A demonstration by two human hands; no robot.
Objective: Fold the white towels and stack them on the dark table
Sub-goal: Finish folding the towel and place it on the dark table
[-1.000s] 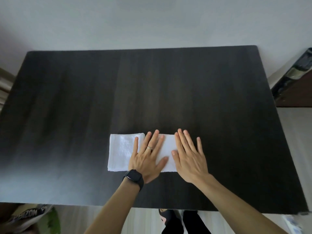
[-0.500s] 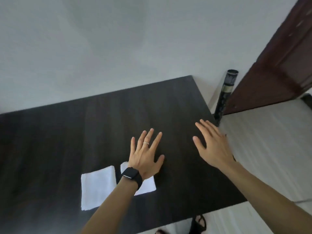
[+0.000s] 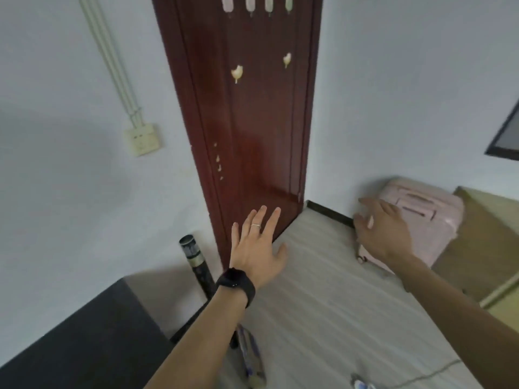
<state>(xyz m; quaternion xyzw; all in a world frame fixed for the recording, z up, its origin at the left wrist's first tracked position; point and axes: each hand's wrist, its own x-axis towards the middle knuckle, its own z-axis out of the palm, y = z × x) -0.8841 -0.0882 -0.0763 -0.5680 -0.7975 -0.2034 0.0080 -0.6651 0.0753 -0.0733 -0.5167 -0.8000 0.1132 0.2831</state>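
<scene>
The view had swung right, leaving the folded towel out of sight; only the desk (image 3: 84, 346) corner showed at 8 o'clock. The left hand (image 3: 255, 248) and right hand (image 3: 384, 234) had lifted empty, fingers (image 3: 273, 220) spread, the right reaching toward 3 o'clock, probably to fetch another towel.

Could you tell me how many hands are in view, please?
2. The left hand is before the dark red door; the right hand is by the pink suitcase.
</scene>
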